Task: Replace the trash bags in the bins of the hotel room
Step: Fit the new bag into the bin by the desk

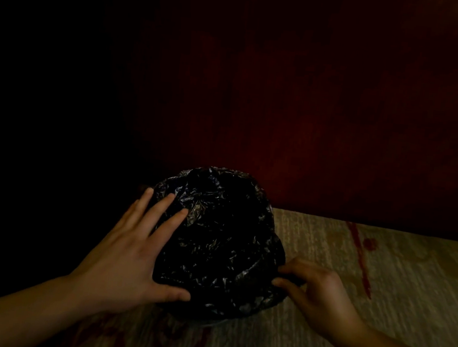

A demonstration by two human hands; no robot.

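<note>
Black trash bag (pixel 223 243) sits draped over the bin (pixel 208 321), which stands on the patterned carpet (pixel 381 274) close to the dark red wall (pixel 313 111). The bin body is almost fully hidden by film, only a sliver shows at the near bottom edge

Left hand (pixel 132 248): flat, fingers straight and spread wide, palm and thumb pressed on the bag's left flank. My read: it acts as an anchor, so the bin doesn't slide or tip and the film on that side doesn't creep while the other side gets pulled

Right hand (pixel 319 296): fingers curled, pinching a fold of the bag at its right lower edge, low down near the carpet. Looks like it's tugging the overhang down around the rim to seat it

Top of the bag looks bulged and crinkled rather than pushed down inside; too dark to tell if the mouth is open

Judgement: fitting stage for this bin, liner on but not tidy. Risk: thin film, a hard one-sided pull could tear it or pop it off the far rim
</note>
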